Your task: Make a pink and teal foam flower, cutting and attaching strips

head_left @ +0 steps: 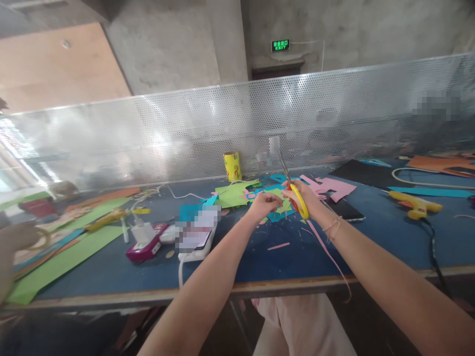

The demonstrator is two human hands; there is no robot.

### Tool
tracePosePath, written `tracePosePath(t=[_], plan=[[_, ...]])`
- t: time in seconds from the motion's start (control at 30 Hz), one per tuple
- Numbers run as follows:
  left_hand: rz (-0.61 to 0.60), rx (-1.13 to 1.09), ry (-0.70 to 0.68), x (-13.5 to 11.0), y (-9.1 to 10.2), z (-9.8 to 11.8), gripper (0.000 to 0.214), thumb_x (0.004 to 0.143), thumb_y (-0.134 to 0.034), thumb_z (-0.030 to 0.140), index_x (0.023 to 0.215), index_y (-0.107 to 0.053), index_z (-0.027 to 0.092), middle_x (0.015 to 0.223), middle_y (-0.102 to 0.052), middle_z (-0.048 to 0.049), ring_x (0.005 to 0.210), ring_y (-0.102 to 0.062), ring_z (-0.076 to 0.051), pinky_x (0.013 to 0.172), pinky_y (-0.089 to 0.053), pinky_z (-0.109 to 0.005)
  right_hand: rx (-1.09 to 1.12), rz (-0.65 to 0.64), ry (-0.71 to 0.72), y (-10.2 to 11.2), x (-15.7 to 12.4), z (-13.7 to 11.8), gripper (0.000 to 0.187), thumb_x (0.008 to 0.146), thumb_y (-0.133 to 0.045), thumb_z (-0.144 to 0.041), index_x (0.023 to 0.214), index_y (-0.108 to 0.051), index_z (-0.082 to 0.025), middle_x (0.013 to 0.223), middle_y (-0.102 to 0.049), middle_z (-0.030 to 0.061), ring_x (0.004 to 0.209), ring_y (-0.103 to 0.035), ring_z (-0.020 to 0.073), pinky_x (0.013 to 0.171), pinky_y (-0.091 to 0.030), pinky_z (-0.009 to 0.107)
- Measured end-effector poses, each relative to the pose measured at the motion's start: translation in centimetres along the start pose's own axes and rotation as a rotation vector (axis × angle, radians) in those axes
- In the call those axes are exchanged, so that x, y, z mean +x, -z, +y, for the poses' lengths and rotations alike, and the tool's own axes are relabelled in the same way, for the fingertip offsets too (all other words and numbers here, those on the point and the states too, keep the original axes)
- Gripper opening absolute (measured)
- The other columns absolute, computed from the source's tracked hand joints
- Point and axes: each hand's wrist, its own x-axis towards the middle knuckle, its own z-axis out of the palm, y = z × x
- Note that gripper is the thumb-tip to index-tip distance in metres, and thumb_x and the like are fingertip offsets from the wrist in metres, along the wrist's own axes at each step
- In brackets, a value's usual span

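My right hand is closed around a pair of scissors with yellow and red handles, its blades pointing up and away from me. A thin pink paper strip trails from below that hand over the table's front edge. Close by on the left, my left hand is closed with its fingers curled together; whatever it may grip is too small to make out. Beneath and behind both hands lie blue and green paper scraps. Pink cut paper sits just beyond my right hand.
A yellow can stands by the perforated metal screen. To the right lie a dark phone and a yellow glue gun. On the left are a purple power strip, green paper and another person's hand.
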Motion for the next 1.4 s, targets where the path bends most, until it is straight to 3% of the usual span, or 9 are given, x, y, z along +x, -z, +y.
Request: tracePosePath(t=[0.1,0.2,0.3,0.47,0.53,0.63,0.9,1.4], plan=[[0.088,-0.018,-0.027,0.4,0.4,-0.3,0.006,0.057,-0.065,0.02,0.055,-0.062,0.016,0.045,-0.052,0.0024,0.039,-0.038,-0.005,0.042,-0.029,-0.02,-0.018,0.031,0.019,0.1,-0.2,-0.4,0.026,0.066,-0.056,-0.038,0.083,-0.052,-0.019,0.052,-0.045,-0.0059,0.042,-0.042,0.0094,0.041,-0.034,0.022],[0.251,-0.166,-0.049,0.7,0.9,-0.4,0.009,0.056,-0.067,0.022,0.058,-0.061,0.015,0.042,-0.046,0.0048,0.039,-0.037,-0.004,0.041,-0.029,-0.019,-0.049,0.017,0.018,0.2,-0.1,-0.4,0.026,0.067,-0.056,-0.039,0.082,-0.05,-0.02,0.049,-0.04,-0.0074,0.04,-0.039,0.0089,0.04,-0.031,0.022],[0.393,-0.363,-0.057,0.8,1.5,0.0,0.012,0.055,-0.068,0.022,0.061,-0.06,0.014,0.049,-0.052,0.0034,0.043,-0.043,-0.004,0.047,-0.037,-0.019,-0.13,-0.077,0.041,-0.1,-0.1,0.0,0.02,0.072,-0.05,-0.04,0.076,-0.046,-0.021,0.048,-0.038,-0.007,0.041,-0.038,0.0092,0.042,-0.032,0.022],[0.539,-0.532,-0.089,0.7,2.0,0.6,0.011,0.056,-0.067,0.019,0.063,-0.059,0.014,0.055,-0.057,0.0005,0.053,-0.054,-0.008,0.059,-0.046,-0.024,-0.343,-0.295,0.291,-0.5,-0.8,1.2,0.024,0.073,-0.051,-0.043,0.074,-0.048,-0.02,0.066,-0.05,-0.0025,0.059,-0.048,0.0112,0.055,-0.039,0.023],[0.568,-0.544,-0.098,0.7,2.0,0.7,0.01,0.057,-0.066,0.017,0.062,-0.058,0.014,0.053,-0.056,0.0012,0.052,-0.055,-0.008,0.059,-0.047,-0.024,-0.466,-0.31,0.321,-0.6,-1.1,1.4,0.026,0.074,-0.05,-0.045,0.076,-0.05,-0.019,0.069,-0.051,-0.0014,0.061,-0.047,0.0116,0.056,-0.038,0.024],[0.574,-0.544,-0.113,0.7,1.9,0.7,0.01,0.057,-0.065,0.017,0.061,-0.057,0.014,0.052,-0.056,0.0021,0.05,-0.055,-0.008,0.059,-0.048,-0.024,-0.566,-0.295,0.327,-0.6,-1.2,1.6,0.029,0.076,-0.047,-0.047,0.079,-0.051,-0.019,0.068,-0.051,-0.0011,0.06,-0.047,0.0121,0.056,-0.037,0.024],[0.534,-0.565,-0.153,0.6,1.6,0.9,0.015,0.055,-0.068,0.022,0.063,-0.059,0.013,0.057,-0.059,0.0002,0.054,-0.056,-0.009,0.06,-0.047,-0.025,-0.55,-0.234,0.31,-0.7,-0.6,2.4,0.031,0.076,-0.047,-0.049,0.081,-0.05,-0.019,0.07,-0.054,-0.0008,0.062,-0.05,0.0128,0.058,-0.037,0.025],[0.48,-0.62,-0.182,0.8,1.2,0.8,0.01,0.054,-0.067,0.016,0.06,-0.06,0.012,0.059,-0.059,0.0008,0.056,-0.057,-0.008,0.07,-0.048,-0.026,-0.758,-0.162,0.294,-0.3,-1.8,0.0,0.027,0.076,-0.053,-0.036,0.093,-0.052,-0.015,0.082,-0.06,0.0058,0.071,-0.055,0.0153,0.06,-0.037,0.024]])
